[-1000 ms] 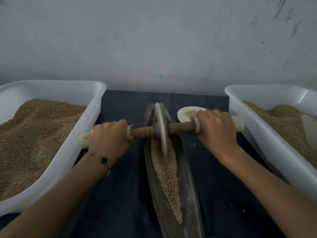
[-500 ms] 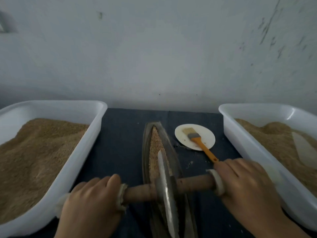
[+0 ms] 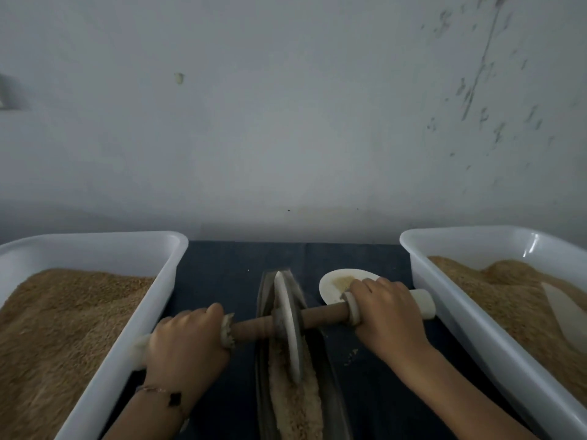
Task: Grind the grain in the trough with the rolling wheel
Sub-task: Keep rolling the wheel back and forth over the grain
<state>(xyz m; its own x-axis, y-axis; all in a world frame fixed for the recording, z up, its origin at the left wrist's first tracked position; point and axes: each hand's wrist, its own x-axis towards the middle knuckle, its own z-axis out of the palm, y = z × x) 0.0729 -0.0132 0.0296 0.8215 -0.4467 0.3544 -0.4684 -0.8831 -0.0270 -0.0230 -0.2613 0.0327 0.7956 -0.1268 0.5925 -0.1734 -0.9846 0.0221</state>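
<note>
A long narrow metal trough (image 3: pixel 330 389) lies lengthwise on the dark blue cloth, with tan grain (image 3: pixel 295 404) along its bottom. The grey rolling wheel (image 3: pixel 287 325) stands in the trough near its far end, on a brown wooden axle (image 3: pixel 324 314) with white end handles. My left hand (image 3: pixel 187 344) grips the left handle. My right hand (image 3: pixel 386 312) grips the right handle, whose white tip (image 3: pixel 424 303) sticks out past my fingers.
Two white plastic tubs of tan grain flank the trough, one at the left (image 3: pixel 158 300) and one at the right (image 3: pixel 451 300). A small white dish (image 3: pixel 330 287) sits behind my right hand. A grey wall stands close behind. Loose grains (image 3: pixel 351 357) lie on the cloth.
The wheel has rolled from the near part of the trough back to its far end, both hands moving away from me with it. The brush on the dish is now hidden.
</note>
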